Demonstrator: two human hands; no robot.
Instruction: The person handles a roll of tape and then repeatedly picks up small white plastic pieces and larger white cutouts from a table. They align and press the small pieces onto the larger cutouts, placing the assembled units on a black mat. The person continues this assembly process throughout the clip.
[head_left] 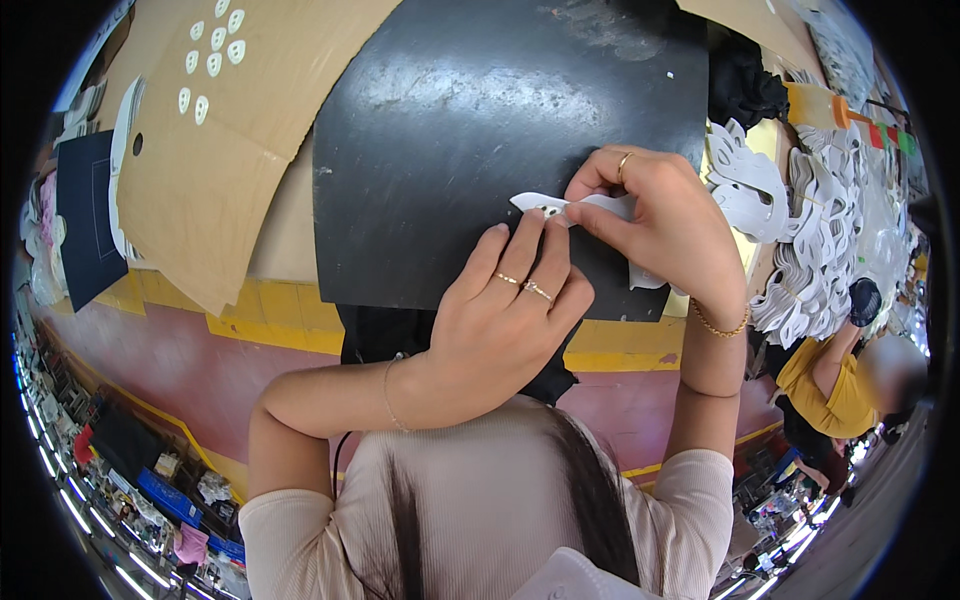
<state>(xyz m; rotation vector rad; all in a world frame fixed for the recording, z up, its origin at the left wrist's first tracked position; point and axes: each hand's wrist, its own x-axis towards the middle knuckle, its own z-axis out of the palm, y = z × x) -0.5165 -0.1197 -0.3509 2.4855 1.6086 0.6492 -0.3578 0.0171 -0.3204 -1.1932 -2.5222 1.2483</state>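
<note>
A white pointed cut piece [528,201] lies on the black board, its right part covered by my right hand. My right hand [665,215] pinches it between thumb and index finger. Against the white piece sits a small whitish rounded tab [550,211] with dark holes. My left hand [515,305] reaches in from the lower left with its fingers stretched and apart, two fingertips pressing at the tab. More white material [645,277] shows beneath my right hand.
The black board [420,180] covers the middle of the table. Several similar small tabs [218,39] lie on brown cardboard [250,110] at far left. Stacks of white cut pieces [820,230] and a bottle with an orange cap [815,105] stand right. Another person [830,385] is at lower right.
</note>
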